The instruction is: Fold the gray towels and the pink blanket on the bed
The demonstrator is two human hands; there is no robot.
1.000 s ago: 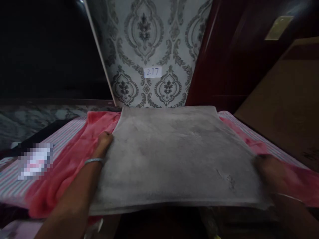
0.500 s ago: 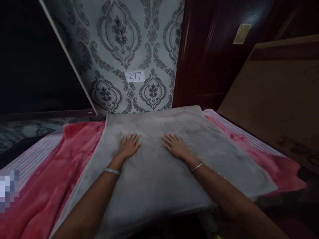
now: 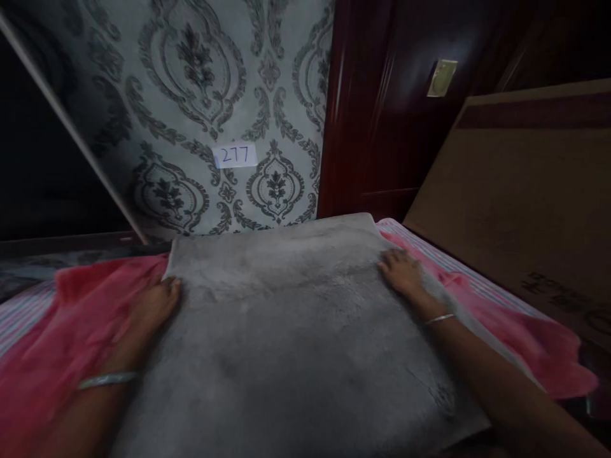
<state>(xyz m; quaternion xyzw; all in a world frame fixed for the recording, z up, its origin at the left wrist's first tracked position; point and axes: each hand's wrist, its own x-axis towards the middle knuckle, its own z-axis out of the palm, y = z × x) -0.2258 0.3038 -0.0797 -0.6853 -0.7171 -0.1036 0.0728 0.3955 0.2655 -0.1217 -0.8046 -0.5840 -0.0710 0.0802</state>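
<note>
1 gray cloth (image 3: 277, 343), far edge twd wall (image 3: 274, 121), long axis unclear

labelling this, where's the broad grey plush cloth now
In the head view, the broad grey plush cloth lies lower centre over fuzzy pink fabric, with left hand and right hand at its sides.

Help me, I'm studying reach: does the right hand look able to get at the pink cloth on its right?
Probably yes: the right hand lies near the right edge of the grey cloth, and the pink cloth shows just beyond, with nothing seen covering that exposed part.
</note>
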